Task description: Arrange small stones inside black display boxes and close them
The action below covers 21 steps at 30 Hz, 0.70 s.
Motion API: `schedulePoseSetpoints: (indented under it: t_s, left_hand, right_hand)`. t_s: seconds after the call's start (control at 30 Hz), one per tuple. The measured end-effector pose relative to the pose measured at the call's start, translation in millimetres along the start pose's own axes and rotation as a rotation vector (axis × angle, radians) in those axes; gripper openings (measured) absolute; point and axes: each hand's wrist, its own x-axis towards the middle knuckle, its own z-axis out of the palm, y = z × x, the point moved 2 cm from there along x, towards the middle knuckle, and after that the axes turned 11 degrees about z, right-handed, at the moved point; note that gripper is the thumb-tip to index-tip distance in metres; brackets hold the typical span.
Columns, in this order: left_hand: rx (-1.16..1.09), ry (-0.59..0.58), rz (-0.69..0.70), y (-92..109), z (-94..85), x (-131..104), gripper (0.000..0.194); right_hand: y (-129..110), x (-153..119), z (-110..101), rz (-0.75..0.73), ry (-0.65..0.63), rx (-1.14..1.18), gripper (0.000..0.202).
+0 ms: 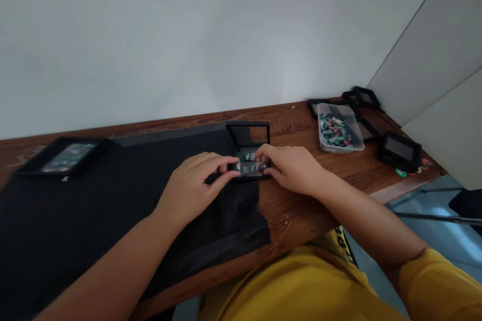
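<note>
A small black display case [248, 176] with a hinged, framed lid [249, 134] lies opened in front of me, its lid tilted up at the back. Inside are several small coloured pieces [247, 156] that look like polished stones, roughly in rows. My left hand [198, 180] reaches over the case's left edge, thumb and index finger closed around a small coloured piece [238, 166]. From the right edge, my right hand [295, 166] has bent fingers and thumb inside the case. Those fingertips are drawn together among the pieces; what they grip is partly hidden.
A clear plastic tub [341, 148] of green and red pieces stands at the right, with several black cases [399, 149] around it. Another black case [62, 158] lies far left on a black mat [124, 200]. The wooden table [309, 220] meets a white wall.
</note>
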Motion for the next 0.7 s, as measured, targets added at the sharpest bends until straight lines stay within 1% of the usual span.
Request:
schedulePoseSetpoints:
  t_s: [0.17, 0.3, 0.4, 0.5, 0.6, 0.7]
  left_hand:
    - [0.071, -0.035, 0.038, 1.8, 0.1, 0.1, 0.032]
    - [0.051, -0.050, 0.012, 1.2, 1.5, 0.1, 0.033]
    - [-0.007, -0.057, -0.048, -1.1, 2.8, -0.3, 0.032]
    - [-0.074, -0.078, -0.141, -5.1, 4.8, -1.1, 0.032]
    - [-0.139, -0.113, -0.236, -9.0, 7.4, -1.7, 0.033]
    - [-0.190, -0.159, -0.304, -11.4, 10.0, -1.5, 0.036]
  right_hand:
    - [0.3, -0.6, 1.8, -0.012, 0.000, -0.017, 0.033]
    - [-0.4, 0.4, 3.1, -0.010, 0.006, -0.028, 0.034]
    - [-0.6, 1.2, 3.4, -0.005, 0.007, -0.029, 0.034]
    - [-0.2, 1.3, 3.3, 0.001, 0.007, -0.031, 0.033]
    - [0.3, 1.0, 3.1, 0.005, 0.010, -0.037, 0.032]
    - [0.2, 0.7, 2.9, 0.005, 0.012, -0.042, 0.033]
